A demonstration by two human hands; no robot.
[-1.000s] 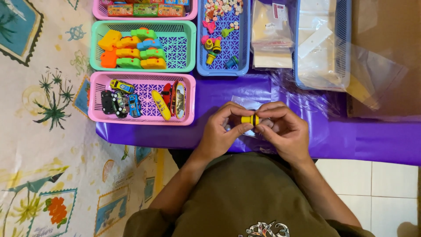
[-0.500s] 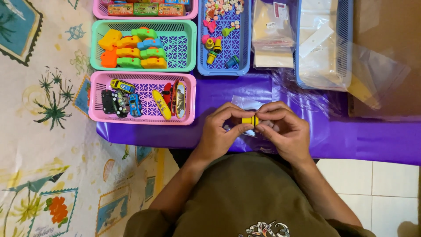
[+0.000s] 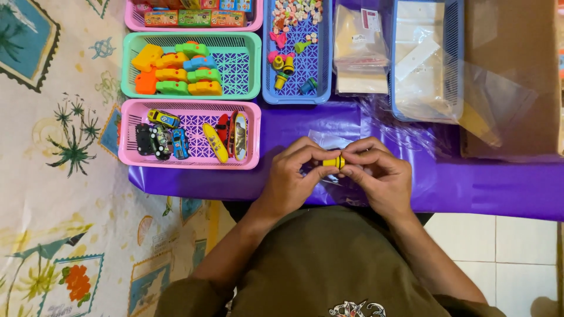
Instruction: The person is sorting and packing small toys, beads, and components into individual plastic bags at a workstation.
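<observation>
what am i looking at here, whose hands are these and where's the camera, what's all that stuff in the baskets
This is no machine: a person wears a camera on the head, so the one view looks straight down at their own two hands. The left hand and the right hand meet over a table covered in purple sheet, and together they pinch a small yellow piece with a dark band between the fingertips. Beyond the hands stand plastic baskets: a pink basket with toy cars and little boards, a green basket with chunky coloured blocks, a blue basket with small bright bits, and another blue basket holding clear bags. A patterned mat lies to the left.
</observation>
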